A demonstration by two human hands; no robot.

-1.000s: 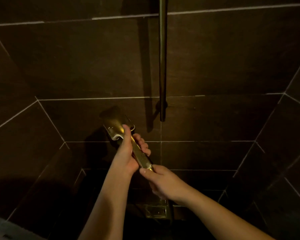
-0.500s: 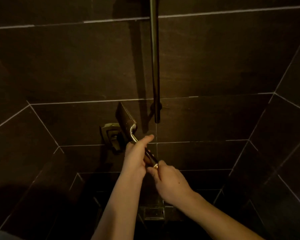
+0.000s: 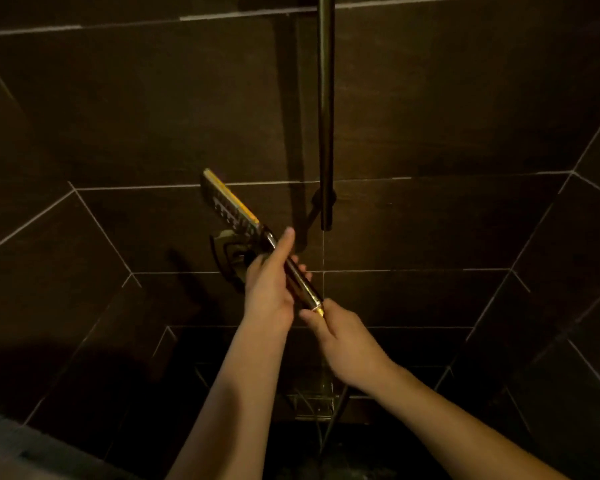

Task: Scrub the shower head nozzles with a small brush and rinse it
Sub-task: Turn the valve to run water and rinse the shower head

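Shower head [image 3: 230, 206] tilts up-left, handle gripped by left hand [image 3: 269, 289], end pinched by right hand [image 3: 347, 344].

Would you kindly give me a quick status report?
Left hand grips shower head handle. Right hand pinches handle's lower end. No brush visible. Nothing blocking.

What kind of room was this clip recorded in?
Almost certainly a tiled shower stall: dark wall tiles, a vertical shower rail, a floor drain, and a hand-held shower head in both hands.
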